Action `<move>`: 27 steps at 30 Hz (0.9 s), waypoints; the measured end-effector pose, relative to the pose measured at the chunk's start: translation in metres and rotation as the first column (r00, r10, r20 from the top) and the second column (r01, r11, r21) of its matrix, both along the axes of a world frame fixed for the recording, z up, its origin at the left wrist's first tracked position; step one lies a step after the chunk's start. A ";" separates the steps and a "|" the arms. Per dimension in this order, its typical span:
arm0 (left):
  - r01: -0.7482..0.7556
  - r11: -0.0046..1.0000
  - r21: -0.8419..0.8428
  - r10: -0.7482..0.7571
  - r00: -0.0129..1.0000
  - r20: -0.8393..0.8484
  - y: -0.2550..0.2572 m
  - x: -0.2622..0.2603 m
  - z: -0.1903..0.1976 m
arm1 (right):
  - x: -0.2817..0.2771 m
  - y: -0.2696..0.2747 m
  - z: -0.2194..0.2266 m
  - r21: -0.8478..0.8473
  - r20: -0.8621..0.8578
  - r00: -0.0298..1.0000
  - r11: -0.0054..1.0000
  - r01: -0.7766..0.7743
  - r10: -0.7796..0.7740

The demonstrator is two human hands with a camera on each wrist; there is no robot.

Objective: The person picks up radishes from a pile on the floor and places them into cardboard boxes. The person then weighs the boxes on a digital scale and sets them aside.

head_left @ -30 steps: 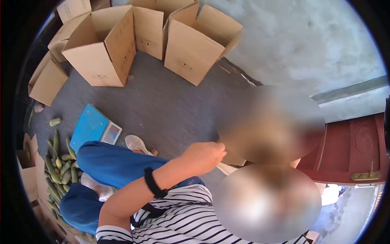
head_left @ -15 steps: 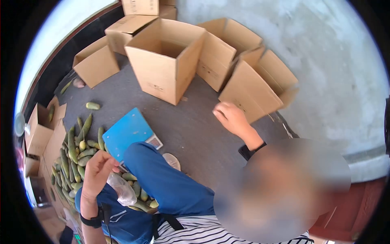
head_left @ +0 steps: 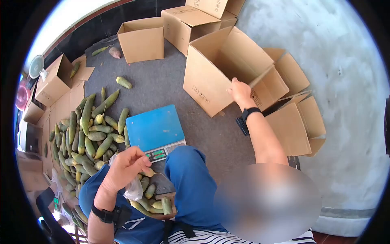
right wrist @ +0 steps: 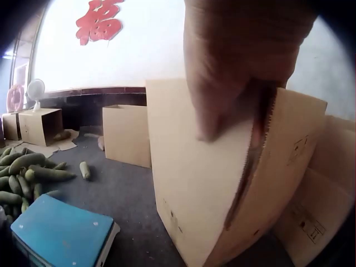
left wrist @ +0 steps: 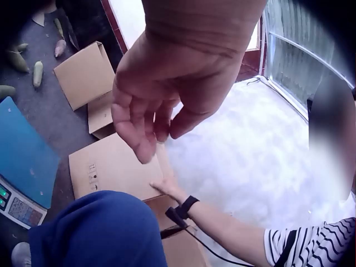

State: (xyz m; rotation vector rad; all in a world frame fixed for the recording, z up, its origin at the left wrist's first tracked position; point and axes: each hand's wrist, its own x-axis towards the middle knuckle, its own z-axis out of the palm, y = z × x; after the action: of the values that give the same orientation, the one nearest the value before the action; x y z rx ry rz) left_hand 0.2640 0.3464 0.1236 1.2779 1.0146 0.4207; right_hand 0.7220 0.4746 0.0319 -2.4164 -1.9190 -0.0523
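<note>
My right hand [head_left: 240, 92] grips the upper edge of a large open cardboard box [head_left: 207, 77], at its near right corner. In the right wrist view the thumb lies against the outer face of the box wall [right wrist: 189, 167], while the other fingers are hidden behind the edge. My left hand [head_left: 126, 166] hangs with loosely bent fingers over my thigh, near the front of a blue-topped digital scale [head_left: 156, 126]. Nothing shows between its fingers in the left wrist view [left wrist: 172, 83]. Clear plastic [head_left: 134, 190] and several green radishes [head_left: 150, 191] show beneath it.
A large heap of green radishes [head_left: 87, 138] lies left of the scale, with a single radish [head_left: 124, 82] farther out on the floor. More cardboard boxes stand along the back [head_left: 142, 44] and against the right wall [head_left: 290, 126]. My bent knee [head_left: 187, 166] is close to the scale.
My view has swung left toward the radishes and scale. My right hand has moved from free air to the edge of the large box. The left hand stays raised near the scale.
</note>
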 end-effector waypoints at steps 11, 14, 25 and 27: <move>-0.026 0.988 0.154 0.024 1.000 0.015 -0.004 -0.008 0.016 | 0.017 -0.138 0.023 0.236 -0.235 0.967 0.971 -0.041 0.098; -0.012 0.978 0.210 0.012 1.000 0.003 0.000 -0.020 0.018 | 0.021 -0.156 0.063 0.238 -0.174 0.983 0.971 -0.013 0.056; -0.311 0.895 0.319 0.271 0.949 0.165 0.004 -0.059 0.035 | -0.052 -0.194 0.176 0.309 -0.531 0.837 0.950 0.048 0.131; -0.342 0.885 0.315 0.296 0.937 0.184 0.004 -0.063 0.036 | -0.081 -0.187 0.190 0.357 -0.415 0.874 0.929 -0.099 0.253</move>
State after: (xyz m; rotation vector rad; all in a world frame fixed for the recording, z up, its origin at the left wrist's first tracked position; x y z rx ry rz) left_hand 0.2014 0.3500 0.1592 1.3704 1.0728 0.9613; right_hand 0.6414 0.2873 0.2214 -1.8263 -1.7397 0.1774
